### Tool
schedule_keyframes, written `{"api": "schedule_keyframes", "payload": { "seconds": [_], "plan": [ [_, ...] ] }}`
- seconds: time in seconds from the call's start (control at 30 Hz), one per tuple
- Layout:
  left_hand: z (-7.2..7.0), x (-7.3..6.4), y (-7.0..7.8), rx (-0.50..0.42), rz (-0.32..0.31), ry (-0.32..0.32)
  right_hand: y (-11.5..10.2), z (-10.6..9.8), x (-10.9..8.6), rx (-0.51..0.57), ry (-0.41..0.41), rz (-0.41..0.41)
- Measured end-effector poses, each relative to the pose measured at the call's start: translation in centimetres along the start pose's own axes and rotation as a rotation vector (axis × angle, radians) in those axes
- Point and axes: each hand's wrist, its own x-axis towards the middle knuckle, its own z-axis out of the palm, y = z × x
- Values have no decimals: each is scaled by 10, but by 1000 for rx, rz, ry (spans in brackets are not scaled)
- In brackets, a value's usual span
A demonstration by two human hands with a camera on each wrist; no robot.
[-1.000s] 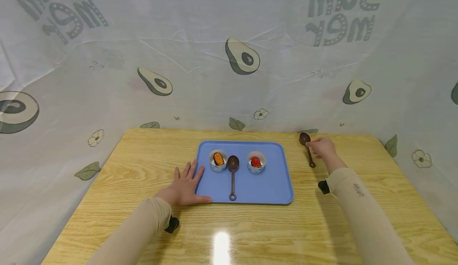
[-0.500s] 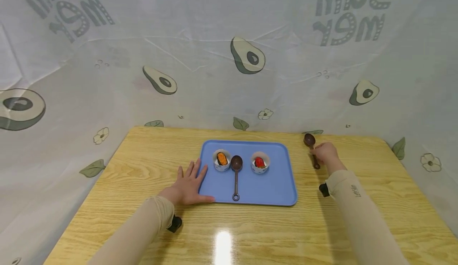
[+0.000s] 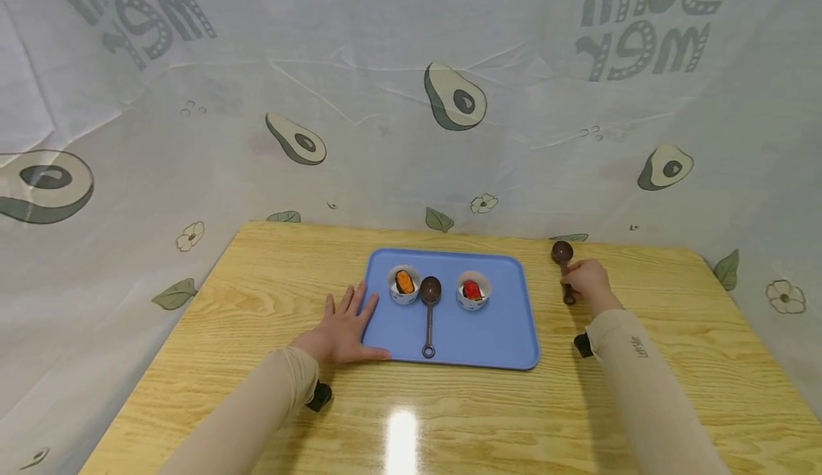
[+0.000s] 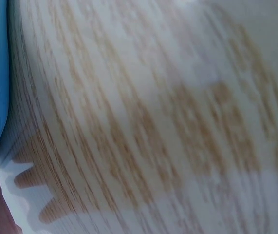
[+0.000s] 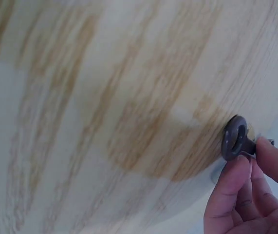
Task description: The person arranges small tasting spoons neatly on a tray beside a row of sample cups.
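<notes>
At the right of the table, my right hand pinches the handle of a brown spoon between thumb and fingers. Its bowl points to the back. The right wrist view shows the ring end of that spoon's handle sticking out past my fingertips. My left hand lies with fingers spread at the left front corner of a blue tray, touching its edge. On the tray lies a second brown spoon, between a cup with an orange-topped sushi piece and a cup with a red-topped one.
The wooden table ends at the back against a hanging cloth printed with avocados. Cloth also hangs along both sides. Black wrist devices sit under my sleeves.
My right hand has shifted lower along the spoon's handle and now wraps it more fully. The whole head view has slid slightly rightward. My left hand stays at the tray.
</notes>
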Motion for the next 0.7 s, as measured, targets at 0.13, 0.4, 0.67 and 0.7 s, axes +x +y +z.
{"api": "schedule_keyframes", "payload": {
  "seconds": [0.13,0.4,0.67,0.7],
  "plan": [
    [0,1,1,5,-3,-1,1,-1,1,13,-5,14],
    [0,0,0,7,-4,-15,6,-2,5,102,-33,37],
    [0,0,0,8,-6,-11,8,-9,-1,234,-80,65],
    [0,0,0,7,-4,-8,8,-10,-3,250,-86,68]
  ]
}}
